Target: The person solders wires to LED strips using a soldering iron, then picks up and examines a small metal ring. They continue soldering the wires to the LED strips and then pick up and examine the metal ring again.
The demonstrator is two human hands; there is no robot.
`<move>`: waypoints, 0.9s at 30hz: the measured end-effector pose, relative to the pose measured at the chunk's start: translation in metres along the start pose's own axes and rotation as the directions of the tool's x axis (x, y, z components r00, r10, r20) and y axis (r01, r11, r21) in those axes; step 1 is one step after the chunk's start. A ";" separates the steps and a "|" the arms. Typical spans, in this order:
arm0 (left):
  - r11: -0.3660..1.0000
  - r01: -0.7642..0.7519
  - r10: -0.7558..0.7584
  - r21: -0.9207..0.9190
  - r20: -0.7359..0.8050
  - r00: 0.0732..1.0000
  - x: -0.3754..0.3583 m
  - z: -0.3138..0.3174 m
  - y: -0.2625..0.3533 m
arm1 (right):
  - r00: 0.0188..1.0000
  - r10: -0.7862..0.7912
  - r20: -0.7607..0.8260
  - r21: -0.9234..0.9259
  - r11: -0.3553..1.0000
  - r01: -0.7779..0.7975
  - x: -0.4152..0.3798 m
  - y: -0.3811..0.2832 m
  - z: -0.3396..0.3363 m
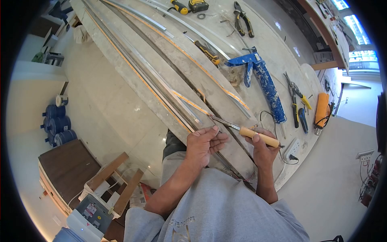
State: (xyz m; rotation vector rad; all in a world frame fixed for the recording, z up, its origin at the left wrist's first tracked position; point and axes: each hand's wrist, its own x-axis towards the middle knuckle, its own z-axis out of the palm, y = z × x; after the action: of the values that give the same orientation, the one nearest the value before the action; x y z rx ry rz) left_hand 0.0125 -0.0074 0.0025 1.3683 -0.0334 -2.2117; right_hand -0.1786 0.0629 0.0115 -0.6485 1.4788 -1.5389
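My right hand point(265, 151) is wrapped around the wooden handle of a soldering iron point(258, 136). The iron's metal shaft points left, its tip at the end of a short piece of LED strip point(189, 101) with an orange-yellow face. Just below that tip, my left hand point(203, 145) is closed with thumb and forefinger pinched together. Whatever it pinches is too small to make out. Long aluminium channels with LED strip point(139, 76) run along the workbench point(238, 133) beside my hands.
A blue caulking gun point(268, 90), pliers point(244, 20), a yellow-black screwdriver point(207, 52), cutters point(296, 94) and an orange heat gun point(321, 109) lie on the bench. A white power strip point(292, 149) with a cord sits near my right hand. Blue water bottles point(58, 121) stand on the floor left.
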 end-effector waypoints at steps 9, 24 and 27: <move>1.000 0.003 -0.002 0.013 -0.010 1.000 0.000 0.001 0.000 | 1.000 -0.010 -0.012 0.001 1.000 0.010 0.000 0.001 0.001; 1.000 0.000 0.000 0.005 -0.008 1.000 0.000 0.001 0.000 | 1.000 0.013 -0.027 0.032 0.999 -0.012 -0.001 0.001 0.000; 1.000 0.001 -0.001 0.003 -0.003 1.000 0.000 0.001 0.000 | 0.999 0.016 -0.042 0.021 1.000 -0.015 -0.001 0.002 -0.001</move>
State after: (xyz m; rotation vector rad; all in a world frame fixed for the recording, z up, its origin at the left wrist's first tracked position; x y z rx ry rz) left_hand 0.0119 -0.0077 0.0029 1.3727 -0.0351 -2.2111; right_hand -0.1783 0.0643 0.0100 -0.5946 1.4943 -1.5629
